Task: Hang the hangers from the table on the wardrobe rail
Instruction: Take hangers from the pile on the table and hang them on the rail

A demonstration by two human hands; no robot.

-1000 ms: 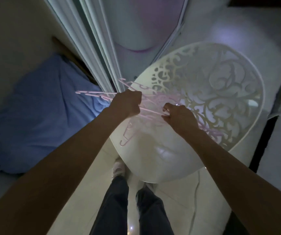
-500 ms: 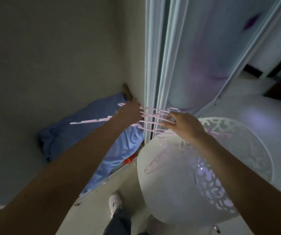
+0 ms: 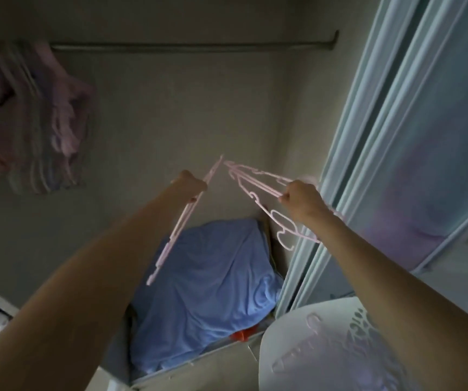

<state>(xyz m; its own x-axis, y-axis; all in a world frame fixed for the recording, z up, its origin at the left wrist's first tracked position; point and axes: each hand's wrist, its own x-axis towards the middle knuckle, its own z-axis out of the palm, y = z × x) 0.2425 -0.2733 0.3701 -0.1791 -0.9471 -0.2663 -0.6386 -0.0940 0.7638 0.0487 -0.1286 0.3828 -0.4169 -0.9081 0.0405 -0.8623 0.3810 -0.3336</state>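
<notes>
While both arms reach up into the wardrobe, the rail [image 3: 193, 47] runs across the top of the view, a dim bar whose left end is lost behind blurred hanging clothes [image 3: 27, 117]. Well below the rail, the left hand [image 3: 189, 186] is curled round one pink hanger [image 3: 180, 221], which slants down from the fist toward the lower left; its hook cannot be made out, and the thumb side of the hand is turned away. Below the rail and to the right, the right hand [image 3: 302, 200] grips a bunch of pink hangers [image 3: 258, 183], fingers closed over their middle; how many there are is hard to count, since the thin bars overlap and the far ends pass behind the wrist. The upper tips of the single hanger and the bunch lie near each other, and whether they touch cannot be told.

Far beneath the rail, a blue cloth [image 3: 207, 283] lies heaped on the wardrobe floor, with a small orange thing [image 3: 241, 335] peeping from under its lower edge. Right of the rail's end stands the pale sliding door [image 3: 413, 153], cut off by the frame. At the bottom right, the white table [image 3: 292, 359] is partly covered by the right forearm, and faint pink hanger shapes [image 3: 311, 324] seem to rest on it, too dim to be sure of.
</notes>
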